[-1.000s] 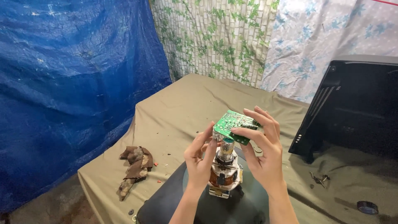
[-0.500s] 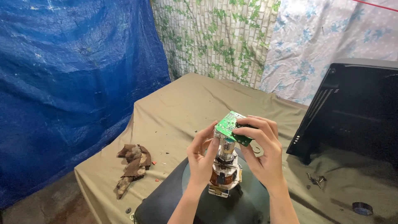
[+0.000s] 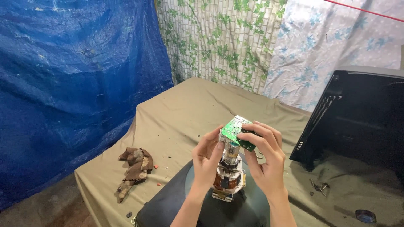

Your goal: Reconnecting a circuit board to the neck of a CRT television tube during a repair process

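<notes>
Both hands meet at the top of a tube neck [image 3: 230, 157] that stands upright out of a dark funnel [image 3: 168, 206] lying face down on the olive cloth [image 3: 185, 109]; green board [image 3: 236, 132] sits on the neck's tip, tilted, solder side up; right hand [image 3: 263, 162] has fingers curled over the board's right edge, thumb under it, closed on the board; likely gripped at the edge to keep clear of the parts on it; left hand [image 3: 207, 157] has fingertips pinched on the board's left edge and the glass just below, thumb tucked behind; closed, though whether it grips the board or only steadies the neck I cannot tell; two-sided hold looks meant to keep the board square to the neck; copper yoke [image 3: 227, 181] wraps the neck lower down, with a pale clamp at its base; neither hand touches it.

Brown rag [image 3: 134, 166] lies crumpled on the cloth, left of the funnel, well apart from the hands; black casing [image 3: 357, 122] stands at the right, vents facing in; a few screws [image 3: 317, 187] lie on the cloth near its foot; small dark disc [image 3: 365, 215] near the bottom right corner; blue tarp [image 3: 71, 84] hangs at left, leaf-print sheet [image 3: 219, 38] and pale flowered sheet [image 3: 336, 46] behind.
</notes>
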